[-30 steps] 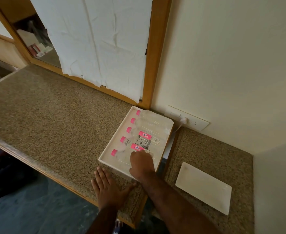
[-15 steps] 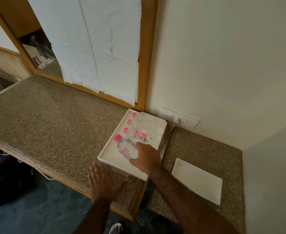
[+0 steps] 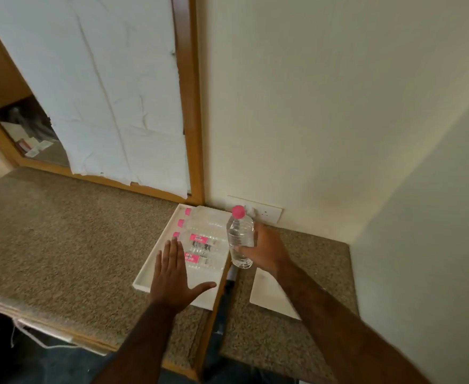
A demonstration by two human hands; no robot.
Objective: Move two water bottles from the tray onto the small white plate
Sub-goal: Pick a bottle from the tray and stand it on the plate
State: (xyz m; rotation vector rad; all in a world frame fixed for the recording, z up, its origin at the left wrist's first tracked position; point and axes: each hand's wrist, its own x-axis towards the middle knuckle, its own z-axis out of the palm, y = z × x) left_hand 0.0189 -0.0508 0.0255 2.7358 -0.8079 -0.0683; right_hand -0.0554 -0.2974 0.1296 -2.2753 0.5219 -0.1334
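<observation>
While my right hand [image 3: 265, 249] has its grip clenched around one water bottle [image 3: 240, 239], upright and lifted off the tray [image 3: 155, 268], it sits above the tray's right edge, near the small white plate [image 3: 266, 295]. Left hand [image 3: 172, 275] flat, fingers spread, grip released, over the tray's near end. Remaining bottles [image 3: 205, 246] lie in the tray on the bench [image 3: 61, 239].

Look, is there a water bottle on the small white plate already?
No, the small white rectangular plate is bare; the clear plastic pink-capped bottle is gripped upright in the right hand.
</observation>
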